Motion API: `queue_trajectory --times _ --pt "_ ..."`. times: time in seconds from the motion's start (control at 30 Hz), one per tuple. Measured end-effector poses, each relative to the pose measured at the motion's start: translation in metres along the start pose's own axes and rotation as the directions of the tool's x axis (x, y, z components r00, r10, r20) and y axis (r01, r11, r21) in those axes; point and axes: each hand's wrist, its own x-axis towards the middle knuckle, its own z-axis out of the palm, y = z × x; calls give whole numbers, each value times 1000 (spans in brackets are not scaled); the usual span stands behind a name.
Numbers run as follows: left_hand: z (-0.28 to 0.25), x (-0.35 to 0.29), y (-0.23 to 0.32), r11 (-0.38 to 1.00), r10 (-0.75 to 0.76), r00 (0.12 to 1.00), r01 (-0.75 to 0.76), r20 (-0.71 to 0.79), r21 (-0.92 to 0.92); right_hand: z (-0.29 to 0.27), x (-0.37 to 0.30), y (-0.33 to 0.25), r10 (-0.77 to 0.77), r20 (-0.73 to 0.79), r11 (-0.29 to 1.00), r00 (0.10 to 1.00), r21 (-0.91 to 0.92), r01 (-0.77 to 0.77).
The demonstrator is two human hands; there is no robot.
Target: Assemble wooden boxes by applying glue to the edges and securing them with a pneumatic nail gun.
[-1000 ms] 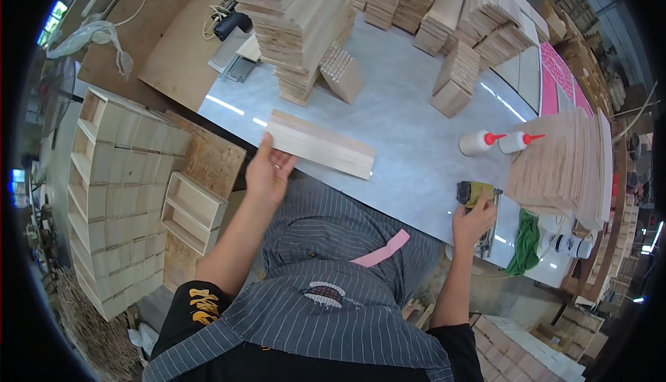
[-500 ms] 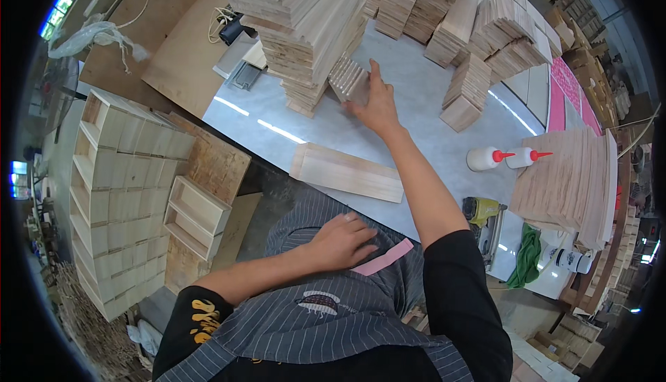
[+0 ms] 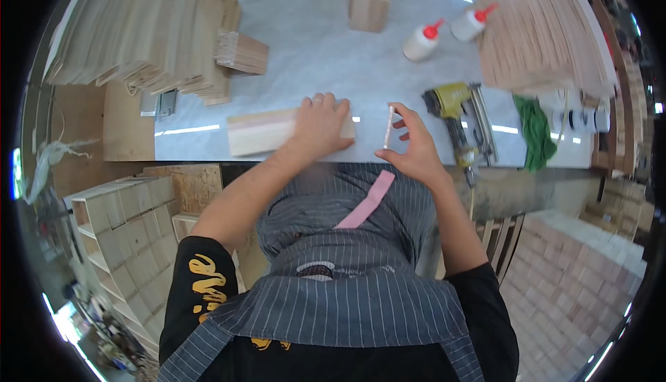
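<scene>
Wooden and pale, a long board (image 3: 260,133) near the front edge of the table (image 3: 298,56) is partly covered by the spread left hand (image 3: 320,126). Beyond its right end, a thin piece (image 3: 389,126) is pinched between thumb and fingers of the right hand (image 3: 418,154), apart from the left; farther right, a nail gun (image 3: 451,101) is seen.

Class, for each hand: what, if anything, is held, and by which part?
The right hand holds a thin piece by opposite ends, between thumb and fingers. The left hand lies on the wooden board, toward its right end; grip unclear.
</scene>
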Motion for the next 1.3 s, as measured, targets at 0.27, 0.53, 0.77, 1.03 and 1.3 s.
queue_trajectory --times 0.27,0.53,0.77,1.03,1.3 --pt "-58 -33 33 965 143 989 -147 -32 -217 24 -14 22 -89 11 992 996 93 88" --pt "-57 -41 37 926 173 976 -207 -135 -314 37 -18 19 -165 73 979 984 135 154" --pt "-54 -39 41 925 176 982 -188 -66 -330 42 -17 19 -199 57 971 978 148 189" --pt "-50 -36 38 930 155 986 -167 -65 -328 44 -15 21 -221 41 962 974 175 211" --pt "-48 -34 39 936 155 987 -160 -42 -312 45 -15 23 -191 56 952 980 252 172"
